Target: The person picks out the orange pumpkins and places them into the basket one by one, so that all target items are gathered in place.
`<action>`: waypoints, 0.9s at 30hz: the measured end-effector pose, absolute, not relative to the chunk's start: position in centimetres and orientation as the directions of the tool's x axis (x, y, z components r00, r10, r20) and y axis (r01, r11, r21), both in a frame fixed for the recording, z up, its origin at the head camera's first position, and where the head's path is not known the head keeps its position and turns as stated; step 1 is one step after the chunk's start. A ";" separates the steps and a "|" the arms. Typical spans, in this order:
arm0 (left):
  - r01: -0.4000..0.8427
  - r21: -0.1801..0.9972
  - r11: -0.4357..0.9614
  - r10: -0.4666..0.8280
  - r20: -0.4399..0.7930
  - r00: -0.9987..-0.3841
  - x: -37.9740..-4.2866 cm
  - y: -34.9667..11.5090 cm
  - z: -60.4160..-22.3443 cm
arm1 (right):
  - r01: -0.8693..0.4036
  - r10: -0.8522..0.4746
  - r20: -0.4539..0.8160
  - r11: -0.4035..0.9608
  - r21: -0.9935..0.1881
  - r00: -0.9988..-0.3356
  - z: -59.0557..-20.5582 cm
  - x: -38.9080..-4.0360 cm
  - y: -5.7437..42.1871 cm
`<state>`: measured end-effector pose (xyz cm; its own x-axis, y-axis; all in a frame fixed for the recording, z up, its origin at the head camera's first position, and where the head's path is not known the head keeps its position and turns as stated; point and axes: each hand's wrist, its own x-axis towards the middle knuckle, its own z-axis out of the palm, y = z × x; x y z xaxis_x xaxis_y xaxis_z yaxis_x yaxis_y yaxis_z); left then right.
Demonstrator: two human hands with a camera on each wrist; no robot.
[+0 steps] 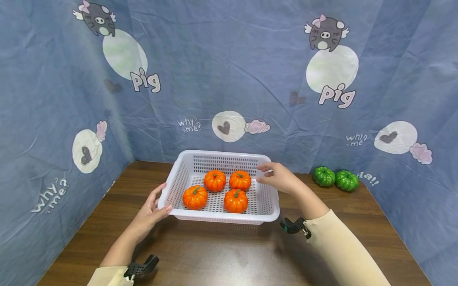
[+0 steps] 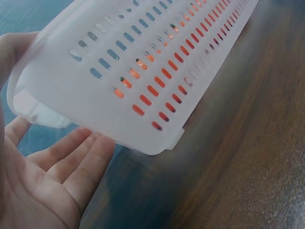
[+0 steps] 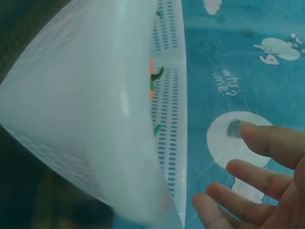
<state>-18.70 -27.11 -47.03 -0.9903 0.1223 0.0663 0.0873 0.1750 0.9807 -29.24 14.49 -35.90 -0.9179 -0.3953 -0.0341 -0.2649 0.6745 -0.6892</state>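
A white slotted plastic basket (image 1: 220,217) has several small orange pumpkins (image 1: 235,201) with green stems in it. My left hand (image 1: 152,210) grips its left end near the front corner. In the left wrist view the left fingers (image 2: 88,167) reach under the basket's side, and its slots show orange behind them. Over the basket's right end, my right hand (image 1: 279,178) hovers with fingers apart and loosely bent, holding nothing. The right wrist view shows the right fingers (image 3: 259,181) apart from the rim.
Two green pumpkins (image 1: 335,178) sit side by side at the back right of the brown wooden table (image 1: 214,254). Blue printed cloth (image 1: 229,71) hangs behind the table and along both sides. Each wrist carries a black device (image 1: 294,225).
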 end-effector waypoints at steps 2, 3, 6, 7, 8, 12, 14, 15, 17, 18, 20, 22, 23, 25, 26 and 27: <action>0.090 0.980 0.176 0.121 0.069 -0.990 -18.7 -27.1 -47.0 | -0.274 -0.398 -0.017 0.659 -0.700 -0.917 -35.9 -28.8 14.9; 0.091 0.980 0.177 0.119 0.070 -0.990 -18.7 -27.1 -47.0 | -0.280 -0.402 -0.007 0.651 -0.706 -0.916 -35.9 -28.6 15.0; 0.093 0.980 0.176 0.120 0.072 -0.990 -18.7 -27.1 -47.0 | -0.303 -0.411 0.023 0.632 -0.713 -0.911 -35.9 -27.9 15.5; 0.092 0.980 0.177 0.119 0.071 -0.990 -18.7 -27.1 -47.0 | -0.311 -0.412 0.033 0.629 -0.713 -0.911 -36.0 -27.8 15.6; 0.093 0.980 0.177 0.122 0.072 -0.990 -18.7 -27.2 -47.0 | -0.315 -0.412 0.041 0.625 -0.714 -0.910 -36.0 -27.6 15.8; 0.089 0.980 0.180 0.124 0.067 -0.990 -18.8 -27.2 -47.0 | -0.314 -0.405 0.053 0.612 -0.726 -0.913 -36.3 -27.0 16.3; 0.091 0.979 0.183 0.127 0.069 -0.990 -18.8 -27.2 -47.0 | -0.313 -0.400 0.060 0.606 -0.732 -0.914 -36.4 -26.7 16.6; 0.093 0.979 0.182 0.126 0.071 -0.990 -18.7 -27.2 -47.0 | -0.309 -0.394 0.062 0.604 -0.735 -0.917 -36.5 -26.6 16.8; 0.095 0.977 0.188 0.127 0.072 -0.989 -18.8 -27.2 -47.0 | -0.311 -0.388 0.073 0.598 -0.738 -0.919 -36.7 -26.3 17.2; 0.094 0.977 0.193 0.127 0.070 -0.989 -18.8 -27.2 -47.0 | -0.312 -0.383 0.079 0.596 -0.740 -0.920 -36.8 -26.1 17.4; 0.086 0.976 0.201 0.121 0.062 -0.991 -18.8 -27.2 -47.0 | -0.314 -0.371 0.094 0.595 -0.740 -0.924 -37.0 -25.8 17.8; 0.079 0.974 0.211 0.119 0.054 -0.991 -18.8 -27.2 -47.0 | -0.322 -0.360 0.115 0.592 -0.739 -0.926 -37.1 -25.4 18.2; 0.075 0.974 0.213 0.114 0.051 -0.992 -18.8 -27.2 -47.0 | -0.325 -0.352 0.127 0.591 -0.738 -0.927 -37.2 -25.3 18.4; 0.074 0.975 0.210 0.113 0.051 -0.992 -18.8 -27.2 -47.0 | -0.342 -0.341 0.158 0.590 -0.731 -0.927 -37.5 -25.0 18.8; 0.074 0.976 0.205 0.114 0.051 -0.992 -18.8 -27.2 -47.0 | -0.351 -0.337 0.173 0.589 -0.728 -0.926 -37.6 -24.9 19.0; 0.076 0.977 0.199 0.115 0.054 -0.992 -18.8 -27.2 -47.0 | -0.356 -0.331 0.186 0.586 -0.728 -0.925 -37.7 -24.7 19.2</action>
<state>-18.80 -27.15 -46.97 -0.9919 0.1150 0.0538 0.0760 0.1990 0.9770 -24.70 19.22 -37.74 -0.9252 -0.3305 0.1865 -0.3560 0.5858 -0.7280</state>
